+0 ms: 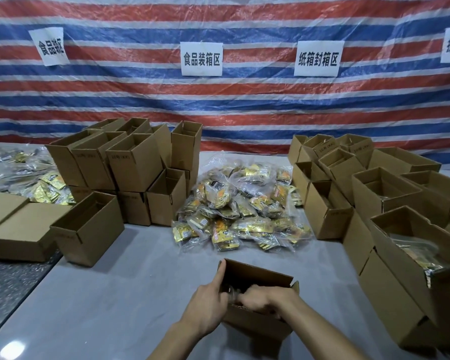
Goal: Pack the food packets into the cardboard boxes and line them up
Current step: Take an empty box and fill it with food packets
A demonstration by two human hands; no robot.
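Food packets (pixel 240 211): loose heap in clear wrap with gold and orange print, mid-desk, just beyond your working box and apart from it; a few more are dimly visible down inside that box

Working box (pixel 260 276): open-topped cardboard, nearest you on the grey desk (pixel 130 294), set slightly askew, flaps up

Your left hand (pixel 209 306): grips the box's left end wall, thumb straight up the outside, fingers hooked over the rim

Your right hand (pixel 260 298): reached into the box, fingers curled downward onto the contents; whether they pinch a packet or only press, you cannot tell from here

Empty boxes (pixel 133 162): stacked and tumbled at left rear, one lying forward by the desk edge

Right-hand boxes (pixel 390 193): a group of open boxes, not yet in a tidy row; the nearest (pixel 411 253) shows packets inside

Second packet heap (pixel 44 185): far left, behind flat cardboard

Backdrop: striped tarpaulin (pixel 244 105) with paper signs (pixel 202 58)

Step in hand, by judgement: settling packets into the working box while you steady it; packing is partway, with much of the heap left

Next move calls for: a flat, snug layer before you let go, then either another handful from the heap or sliding the box right to join the others, square to its neighbours
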